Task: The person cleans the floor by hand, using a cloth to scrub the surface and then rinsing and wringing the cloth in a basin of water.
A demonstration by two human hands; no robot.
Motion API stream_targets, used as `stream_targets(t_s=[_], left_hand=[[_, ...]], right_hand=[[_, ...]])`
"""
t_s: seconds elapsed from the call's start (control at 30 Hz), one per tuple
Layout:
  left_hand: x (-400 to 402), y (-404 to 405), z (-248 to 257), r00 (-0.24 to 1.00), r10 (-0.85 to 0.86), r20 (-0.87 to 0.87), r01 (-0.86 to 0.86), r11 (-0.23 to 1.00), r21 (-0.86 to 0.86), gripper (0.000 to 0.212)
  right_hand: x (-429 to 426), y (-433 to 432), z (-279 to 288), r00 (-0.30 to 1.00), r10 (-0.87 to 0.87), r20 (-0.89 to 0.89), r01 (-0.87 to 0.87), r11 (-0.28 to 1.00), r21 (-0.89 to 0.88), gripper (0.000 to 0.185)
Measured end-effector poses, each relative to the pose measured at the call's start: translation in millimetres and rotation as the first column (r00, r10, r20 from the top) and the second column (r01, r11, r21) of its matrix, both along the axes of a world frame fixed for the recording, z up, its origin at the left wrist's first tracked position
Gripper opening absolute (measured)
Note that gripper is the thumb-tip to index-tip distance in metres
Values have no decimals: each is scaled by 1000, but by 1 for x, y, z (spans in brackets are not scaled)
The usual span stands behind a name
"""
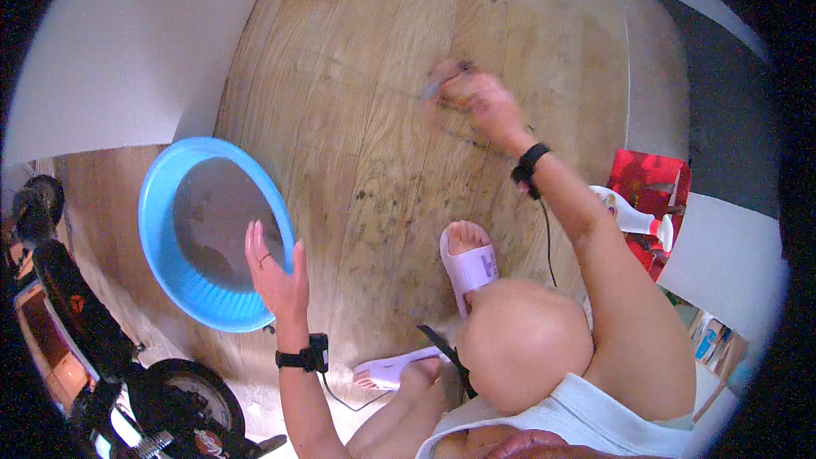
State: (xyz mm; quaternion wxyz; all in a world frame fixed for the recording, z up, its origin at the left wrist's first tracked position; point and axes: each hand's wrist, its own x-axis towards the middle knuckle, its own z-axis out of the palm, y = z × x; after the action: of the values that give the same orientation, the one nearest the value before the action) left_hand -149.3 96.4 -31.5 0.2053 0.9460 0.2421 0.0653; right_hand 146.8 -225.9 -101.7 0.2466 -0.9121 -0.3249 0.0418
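Observation:
My left hand (280,284) is at the near right rim of a light-blue plastic basin (156,217). Its thumb stands apart from the fingers, which extend over the inside. Whether it touches the rim I cannot tell. Murky greyish water (220,217) lies in the basin. Farther forward, my right hand (488,102) is low over the wood-look floor (395,25), its fingers curled and blurred by motion. Something greyish and dark shows at the fingertips, too smeared to name. Dark smudges and specks (389,204) dot the floor between the basin and my right arm.
My feet in lilac slide sandals (462,264) are close below the smudges. A white spray bottle (631,213) lies by a red bag or box (644,172) at the right. A black-wheeled vehicle (197,401) stands lower left. A pale panel (140,44) borders the floor upper left.

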Motion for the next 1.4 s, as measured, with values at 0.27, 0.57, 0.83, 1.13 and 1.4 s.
stream_targets(t_s=[0.27, 0.57, 0.83, 1.13, 1.4], left_hand=[[13, -7, -2, 999, -45, 24, 44, 998, 42, 64], [8, -9, -10, 1000, -6, 30, 7, 1000, -19, 65], [13, -10, -8, 998, -20, 60, 20, 1000, 5, 64], [12, -14, -7, 1000, -12, 0, 12, 1000, -15, 63], [9, -10, -10, 999, -21, 28, 21, 1000, 1, 64]], right_hand=[[-19, -25, -49, 904, -409, -127, 403, 913, -72, 35], [-138, 60, -35, 908, 414, -69, -413, 910, 25, 43], [-60, -136, -55, 895, -446, 4, 445, 891, -86, 45], [-104, 29, -54, 998, 34, 54, -36, 999, 27, 49], [-62, -61, -50, 980, -189, 58, 187, 981, 49, 49]])
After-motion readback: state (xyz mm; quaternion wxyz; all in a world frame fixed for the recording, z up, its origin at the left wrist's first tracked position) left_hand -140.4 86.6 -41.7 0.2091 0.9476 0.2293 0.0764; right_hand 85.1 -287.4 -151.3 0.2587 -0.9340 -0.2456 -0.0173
